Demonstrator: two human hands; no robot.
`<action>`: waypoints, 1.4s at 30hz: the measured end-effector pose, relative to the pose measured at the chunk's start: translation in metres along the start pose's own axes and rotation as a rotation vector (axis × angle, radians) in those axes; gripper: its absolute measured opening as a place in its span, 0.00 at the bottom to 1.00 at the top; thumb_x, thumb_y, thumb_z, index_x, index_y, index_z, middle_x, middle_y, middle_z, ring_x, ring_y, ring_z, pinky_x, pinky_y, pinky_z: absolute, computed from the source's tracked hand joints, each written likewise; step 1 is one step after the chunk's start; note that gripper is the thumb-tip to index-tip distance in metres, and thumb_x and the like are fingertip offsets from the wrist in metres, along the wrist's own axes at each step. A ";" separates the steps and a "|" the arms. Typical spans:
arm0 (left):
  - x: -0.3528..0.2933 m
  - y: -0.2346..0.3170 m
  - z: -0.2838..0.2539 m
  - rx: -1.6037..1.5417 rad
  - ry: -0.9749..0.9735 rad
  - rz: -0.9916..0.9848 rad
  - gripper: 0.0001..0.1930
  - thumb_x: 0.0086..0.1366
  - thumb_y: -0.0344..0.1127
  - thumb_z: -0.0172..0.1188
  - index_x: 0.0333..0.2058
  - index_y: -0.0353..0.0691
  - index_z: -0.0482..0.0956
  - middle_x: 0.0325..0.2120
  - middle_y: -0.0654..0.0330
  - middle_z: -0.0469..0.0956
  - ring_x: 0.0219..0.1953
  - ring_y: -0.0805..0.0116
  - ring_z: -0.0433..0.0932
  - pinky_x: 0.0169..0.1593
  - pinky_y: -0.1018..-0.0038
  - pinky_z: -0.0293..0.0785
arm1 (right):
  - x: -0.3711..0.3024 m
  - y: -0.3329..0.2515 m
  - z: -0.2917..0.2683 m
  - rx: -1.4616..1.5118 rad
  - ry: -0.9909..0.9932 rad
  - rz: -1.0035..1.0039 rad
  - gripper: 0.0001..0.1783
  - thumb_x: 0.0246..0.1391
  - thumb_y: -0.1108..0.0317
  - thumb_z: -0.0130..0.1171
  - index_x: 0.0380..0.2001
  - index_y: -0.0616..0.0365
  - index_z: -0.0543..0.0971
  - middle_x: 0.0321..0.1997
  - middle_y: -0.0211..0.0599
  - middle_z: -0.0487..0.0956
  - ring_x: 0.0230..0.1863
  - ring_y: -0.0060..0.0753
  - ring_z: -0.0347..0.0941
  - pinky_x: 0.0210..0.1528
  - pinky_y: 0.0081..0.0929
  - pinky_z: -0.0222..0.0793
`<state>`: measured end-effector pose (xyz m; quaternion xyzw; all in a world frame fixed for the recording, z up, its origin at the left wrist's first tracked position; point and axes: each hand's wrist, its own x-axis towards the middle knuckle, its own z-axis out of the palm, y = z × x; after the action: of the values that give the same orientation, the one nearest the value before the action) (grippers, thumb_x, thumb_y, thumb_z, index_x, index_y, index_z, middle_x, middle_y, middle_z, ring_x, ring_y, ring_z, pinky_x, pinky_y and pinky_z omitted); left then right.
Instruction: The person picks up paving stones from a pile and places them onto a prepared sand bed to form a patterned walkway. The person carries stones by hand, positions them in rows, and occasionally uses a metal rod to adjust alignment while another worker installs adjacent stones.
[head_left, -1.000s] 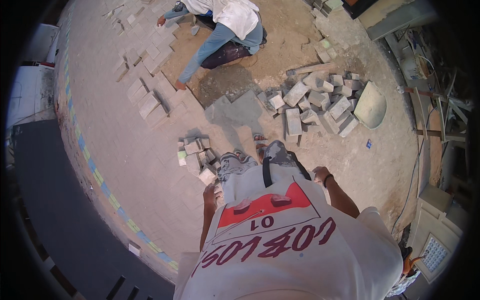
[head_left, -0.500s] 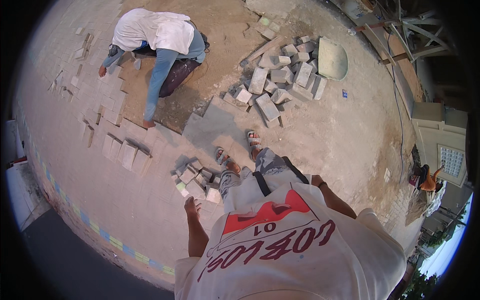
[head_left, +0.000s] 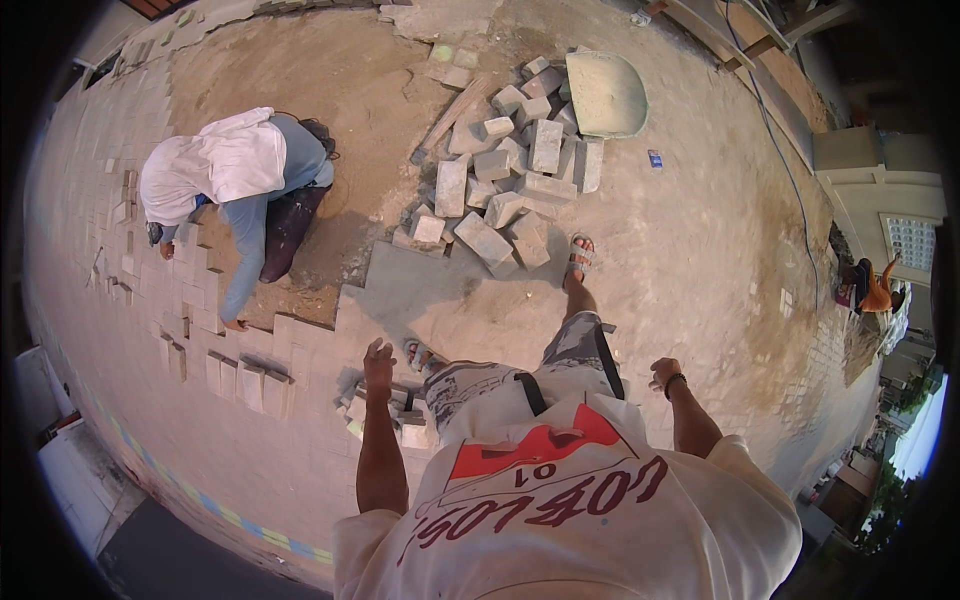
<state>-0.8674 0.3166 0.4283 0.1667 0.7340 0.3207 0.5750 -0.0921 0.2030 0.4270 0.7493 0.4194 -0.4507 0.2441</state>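
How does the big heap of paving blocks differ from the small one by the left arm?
The big heap is much wider than the small heap. The big heap lies farther ahead; the small heap is partly hidden by the left forearm. Both look jumbled and mostly greyish.

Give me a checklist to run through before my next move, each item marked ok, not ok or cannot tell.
1. Left hand free of blocks: ok, none seen in it.
2. Right hand free of blocks: ok, none seen there either.
3. Small block pile in full view: not ok, the left forearm partly covers it.
4. Large block pile neatly stacked: not ok, its blocks lie jumbled at different angles.
5. Paving edge free of other hands: not ok, the co-worker's hand is there.
6. Blocks in the large pile steady underfoot or to touch: cannot tell.
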 end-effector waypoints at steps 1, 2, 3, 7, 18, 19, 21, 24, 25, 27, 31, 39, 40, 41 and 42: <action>0.008 0.016 0.031 0.046 -0.029 0.064 0.23 0.61 0.38 0.56 0.53 0.36 0.67 0.35 0.59 0.77 0.31 0.70 0.74 0.38 0.71 0.72 | 0.037 0.007 -0.012 -0.084 -0.022 -0.040 0.15 0.45 0.54 0.60 0.38 0.42 0.79 0.35 0.25 0.80 0.38 0.27 0.76 0.36 0.30 0.74; 0.020 0.026 0.062 0.145 -0.071 0.100 0.23 0.60 0.38 0.56 0.53 0.36 0.67 0.36 0.57 0.77 0.31 0.68 0.75 0.38 0.70 0.72 | 0.064 0.018 -0.027 -0.169 -0.039 -0.067 0.15 0.46 0.56 0.58 0.39 0.44 0.79 0.34 0.28 0.80 0.36 0.29 0.76 0.34 0.31 0.75; 0.033 0.033 0.100 0.235 -0.114 0.136 0.24 0.60 0.39 0.57 0.53 0.36 0.67 0.36 0.55 0.77 0.32 0.67 0.75 0.39 0.70 0.72 | 0.092 0.022 -0.045 -0.196 -0.041 -0.117 0.14 0.49 0.63 0.54 0.41 0.48 0.78 0.33 0.32 0.80 0.32 0.33 0.77 0.31 0.33 0.75; 0.070 0.084 0.256 0.687 -0.175 0.215 0.26 0.58 0.41 0.57 0.53 0.34 0.66 0.38 0.47 0.77 0.36 0.57 0.78 0.42 0.69 0.72 | 0.193 -0.075 -0.123 0.217 -0.163 0.172 0.18 0.48 0.64 0.55 0.44 0.56 0.75 0.37 0.44 0.79 0.30 0.43 0.78 0.27 0.40 0.75; 0.274 0.110 0.529 1.410 -0.370 0.295 0.38 0.53 0.38 0.62 0.61 0.44 0.54 0.60 0.49 0.53 0.60 0.46 0.56 0.57 0.56 0.61 | 0.479 -0.333 -0.340 0.020 0.215 -0.327 0.44 0.42 0.50 0.63 0.62 0.47 0.57 0.58 0.59 0.63 0.59 0.62 0.60 0.58 0.48 0.60; 0.298 0.106 0.545 1.485 -0.357 0.348 0.40 0.52 0.37 0.62 0.62 0.45 0.53 0.61 0.51 0.52 0.61 0.47 0.54 0.58 0.55 0.59 | 0.503 -0.349 -0.350 0.047 0.236 -0.331 0.45 0.42 0.48 0.63 0.62 0.47 0.57 0.58 0.59 0.63 0.59 0.64 0.59 0.58 0.49 0.60; 0.344 0.091 0.570 1.628 -0.256 0.563 0.38 0.55 0.35 0.58 0.63 0.45 0.51 0.61 0.52 0.51 0.63 0.47 0.51 0.60 0.53 0.56 | 0.541 -0.382 -0.359 -0.038 0.294 -0.302 0.46 0.40 0.45 0.63 0.62 0.47 0.58 0.60 0.60 0.60 0.60 0.64 0.57 0.58 0.48 0.60; 0.399 0.068 0.588 1.790 -0.197 0.874 0.34 0.59 0.33 0.53 0.63 0.45 0.51 0.60 0.53 0.53 0.64 0.48 0.50 0.60 0.54 0.55 | 0.571 -0.415 -0.357 -0.121 0.343 -0.232 0.47 0.37 0.44 0.64 0.60 0.49 0.60 0.61 0.58 0.57 0.61 0.63 0.54 0.58 0.47 0.61; 0.411 0.060 0.589 1.822 -0.213 0.862 0.33 0.59 0.32 0.52 0.62 0.44 0.51 0.59 0.53 0.54 0.64 0.49 0.50 0.60 0.54 0.54 | 0.575 -0.421 -0.356 -0.107 0.326 -0.225 0.47 0.36 0.43 0.64 0.60 0.50 0.60 0.61 0.58 0.57 0.62 0.63 0.53 0.58 0.46 0.62; 0.432 0.048 0.590 1.881 -0.241 0.855 0.31 0.60 0.31 0.49 0.62 0.44 0.52 0.57 0.54 0.56 0.64 0.50 0.50 0.61 0.54 0.54 | 0.583 -0.425 -0.359 -0.075 0.306 -0.207 0.47 0.35 0.43 0.65 0.58 0.51 0.61 0.61 0.56 0.56 0.62 0.63 0.52 0.58 0.45 0.62; 0.437 0.049 0.588 1.729 -0.421 0.834 0.19 0.56 0.30 0.52 0.49 0.42 0.66 0.44 0.57 0.64 0.51 0.55 0.63 0.56 0.55 0.58 | 0.599 -0.411 -0.363 -0.121 0.262 -0.305 0.47 0.34 0.44 0.64 0.59 0.48 0.62 0.59 0.55 0.59 0.61 0.62 0.53 0.58 0.46 0.61; 0.321 0.088 0.631 1.569 -0.332 0.715 0.24 0.43 0.34 0.61 0.41 0.38 0.68 0.35 0.54 0.70 0.41 0.55 0.69 0.51 0.54 0.62 | 0.547 -0.346 -0.362 -0.179 0.096 -0.381 0.47 0.31 0.53 0.67 0.60 0.41 0.62 0.60 0.57 0.57 0.61 0.62 0.51 0.57 0.51 0.58; 0.308 0.093 0.634 1.538 -0.340 0.628 0.25 0.42 0.35 0.62 0.41 0.37 0.67 0.35 0.53 0.71 0.42 0.54 0.70 0.51 0.54 0.64 | 0.537 -0.337 -0.354 -0.249 0.081 -0.364 0.47 0.31 0.54 0.67 0.59 0.41 0.62 0.60 0.58 0.56 0.61 0.62 0.51 0.57 0.51 0.57; 0.302 0.097 0.631 1.467 -0.269 0.516 0.26 0.41 0.36 0.63 0.41 0.36 0.67 0.36 0.51 0.71 0.42 0.52 0.71 0.50 0.55 0.65 | 0.527 -0.331 -0.347 -0.321 0.070 -0.352 0.47 0.30 0.56 0.68 0.59 0.42 0.62 0.59 0.59 0.55 0.61 0.62 0.51 0.57 0.52 0.56; 0.297 0.098 0.630 1.388 -0.203 0.409 0.27 0.41 0.38 0.63 0.40 0.35 0.66 0.37 0.49 0.72 0.43 0.50 0.72 0.49 0.56 0.67 | 0.520 -0.316 -0.331 -0.342 0.117 -0.332 0.47 0.30 0.55 0.68 0.59 0.42 0.62 0.59 0.59 0.55 0.60 0.62 0.52 0.57 0.53 0.56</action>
<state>-0.3649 0.7472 0.1907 0.6555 0.6654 -0.1345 0.3309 -0.0786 0.8288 0.1300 0.6426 0.6205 -0.3629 0.2653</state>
